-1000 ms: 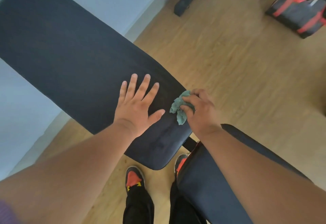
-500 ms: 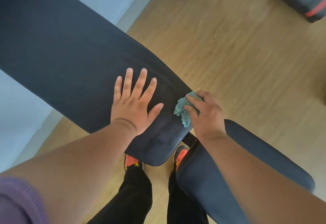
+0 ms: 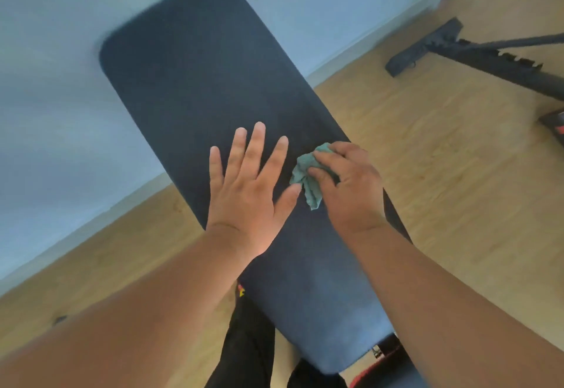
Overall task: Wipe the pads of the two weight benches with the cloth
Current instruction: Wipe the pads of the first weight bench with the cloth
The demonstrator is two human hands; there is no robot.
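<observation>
Back pad [image 3: 195,82] now fills the centre of the frame, running from upper left down to lower centre, where half a second ago only its lower half showed; view has lifted, hands sit further up the pad; wiping looks to be moving up the back pad, its upper stretch likely not yet reached. Left hand [image 3: 247,192] flat on the pad, fingers straight and spread, holding nothing; right hand [image 3: 351,186] just beside it, fingers curled round the crumpled green cloth [image 3: 305,177], pressing it to the pad near its right edge. Second bench's frame [image 3: 476,54] at upper right on the wood floor [image 3: 427,158], well apart; second bench's pads probably untouched; wall [image 3: 45,112] behind; nothing blocks the stroke upward.
</observation>
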